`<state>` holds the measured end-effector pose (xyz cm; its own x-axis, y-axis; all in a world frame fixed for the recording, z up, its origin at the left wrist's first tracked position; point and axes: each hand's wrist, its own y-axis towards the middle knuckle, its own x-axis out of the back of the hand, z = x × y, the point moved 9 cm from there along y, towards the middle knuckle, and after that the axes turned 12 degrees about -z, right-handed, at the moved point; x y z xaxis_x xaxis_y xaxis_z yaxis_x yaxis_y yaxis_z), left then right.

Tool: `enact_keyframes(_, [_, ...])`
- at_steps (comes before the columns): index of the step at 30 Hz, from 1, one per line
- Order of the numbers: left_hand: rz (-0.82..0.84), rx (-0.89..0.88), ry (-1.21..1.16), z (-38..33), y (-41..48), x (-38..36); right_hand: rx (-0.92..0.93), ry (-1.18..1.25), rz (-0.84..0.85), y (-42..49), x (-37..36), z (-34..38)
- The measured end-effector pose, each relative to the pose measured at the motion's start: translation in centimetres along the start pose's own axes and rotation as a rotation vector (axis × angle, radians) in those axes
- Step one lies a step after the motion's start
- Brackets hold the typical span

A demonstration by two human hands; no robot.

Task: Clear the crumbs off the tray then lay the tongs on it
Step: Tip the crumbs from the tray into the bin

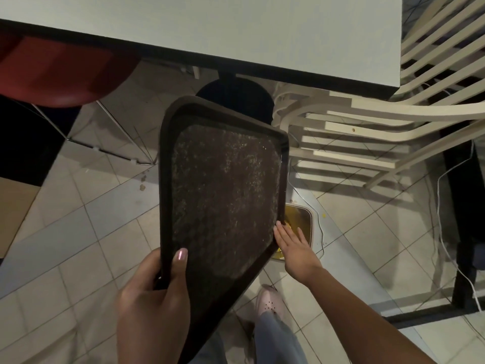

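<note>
tray tipped over a floor container for crumb clearing

the tray [223, 195] is clamped at its near edge by the left hand [152, 298]; the right hand [294, 245], flat and holding nothing, touches the far edge. crumbs are best brushed downward, away from the grip, toward the container [301, 222]. tongs are not seen.

Chair [367, 132] crowds right; floor [78, 232] left open (tiled).
</note>
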<state>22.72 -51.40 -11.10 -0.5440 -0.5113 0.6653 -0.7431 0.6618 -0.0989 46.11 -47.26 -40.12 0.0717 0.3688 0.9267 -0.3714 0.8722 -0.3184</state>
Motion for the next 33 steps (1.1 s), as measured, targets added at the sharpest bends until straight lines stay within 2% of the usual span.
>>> enact_keyframes(4, [0.006, 0.055, -0.010, 0.7, 0.4, -0.2, 0.028, -0.094, 0.054, -0.4, -0.3, -0.6])
enact_keyframes(7, [-0.054, -0.158, 0.020, 0.1, 0.0, 0.3, -0.005, -0.077, 0.040, -0.1, 0.4, -1.2])
enact_keyframes(9, [-0.073, -0.230, 0.024, 0.1, -0.3, 0.5, -0.121, 0.059, -0.019, -0.2, 1.3, -2.3])
enact_keyframes(12, [-0.091, -0.279, 0.033, 0.1, 0.0, 1.1, -0.427, 0.371, -0.173, -1.2, 3.3, -4.6])
enact_keyframes(16, [-0.129, -0.004, -0.101, 3.1, 1.6, 3.3, -0.564, 0.678, -0.430, -2.5, 7.2, -5.2])
enact_keyframes(20, [-0.184, 0.071, -0.260, 2.9, 2.4, 7.9, -0.725, 0.913, -0.610, -4.9, 11.4, -6.1])
enact_keyframes(25, [-0.187, -0.017, -0.337, -1.0, 2.4, 14.2, -0.714, 1.084, -0.670, -6.8, 17.6, -5.0])
enact_keyframes(28, [-0.063, -0.088, -0.350, -4.0, 1.6, 17.2, -0.634, 1.128, -0.685, -7.5, 22.2, -3.2])
enact_keyframes(30, [-0.102, -0.010, -0.304, -2.4, 2.4, 18.5, -0.579, 1.102, -0.679, -7.6, 25.0, -2.0])
enact_keyframes(33, [-0.178, -0.044, -0.495, -2.9, 4.5, 21.3, -0.544, 1.055, -0.672, -7.2, 28.4, -0.8])
